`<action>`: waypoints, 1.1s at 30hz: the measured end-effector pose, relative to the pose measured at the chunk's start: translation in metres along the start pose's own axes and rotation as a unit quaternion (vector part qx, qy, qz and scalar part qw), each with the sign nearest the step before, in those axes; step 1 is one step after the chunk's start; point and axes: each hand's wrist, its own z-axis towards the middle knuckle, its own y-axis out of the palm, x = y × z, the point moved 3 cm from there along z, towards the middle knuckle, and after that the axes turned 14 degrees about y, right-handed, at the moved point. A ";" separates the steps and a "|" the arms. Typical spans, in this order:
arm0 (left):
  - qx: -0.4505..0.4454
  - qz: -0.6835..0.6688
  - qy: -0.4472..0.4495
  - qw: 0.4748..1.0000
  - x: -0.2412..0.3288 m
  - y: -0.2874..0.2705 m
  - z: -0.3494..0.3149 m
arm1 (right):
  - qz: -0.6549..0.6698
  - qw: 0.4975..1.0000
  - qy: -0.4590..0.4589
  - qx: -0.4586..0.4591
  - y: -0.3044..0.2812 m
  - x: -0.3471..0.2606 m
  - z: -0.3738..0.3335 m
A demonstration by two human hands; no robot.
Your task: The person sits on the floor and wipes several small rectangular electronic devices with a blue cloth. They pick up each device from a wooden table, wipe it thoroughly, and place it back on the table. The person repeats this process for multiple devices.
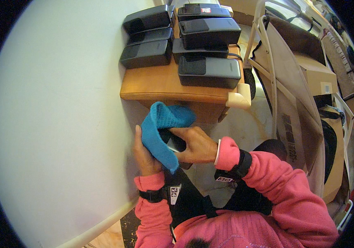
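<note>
In front of my body, my left hand (144,153) holds a bright blue knitted cloth (154,134) from its left side, thumb pointing up. The cloth is folded over and drapes around a small black box-shaped device (177,143) with a glossy face. My right hand (195,144) grips that device from the right, its fingers curled around it. Much of the device is hidden by the cloth and the fingers. Just beyond my hands, several similar black devices (210,71) lie in two columns on a wooden table (152,84).
A pale wall (61,124) runs close along my left. The table's near right corner carries a cream corner guard (239,98). To the right stand a beige fabric bag on a light frame (288,95) and cardboard boxes (315,78). A dark cable (235,55) shows at the table's right edge.
</note>
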 end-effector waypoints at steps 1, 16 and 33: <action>-0.057 0.094 0.069 0.992 -0.001 -0.001 -0.008 | -0.050 0.999 0.010 -0.004 0.000 0.001 -0.001; -0.083 -0.129 0.046 0.987 -0.018 -0.025 -0.021 | 0.068 0.992 -0.088 -0.065 -0.073 -0.082 -0.027; -0.015 0.248 0.302 0.920 0.021 0.030 0.068 | -0.358 0.891 -0.087 0.266 -0.299 -0.125 0.126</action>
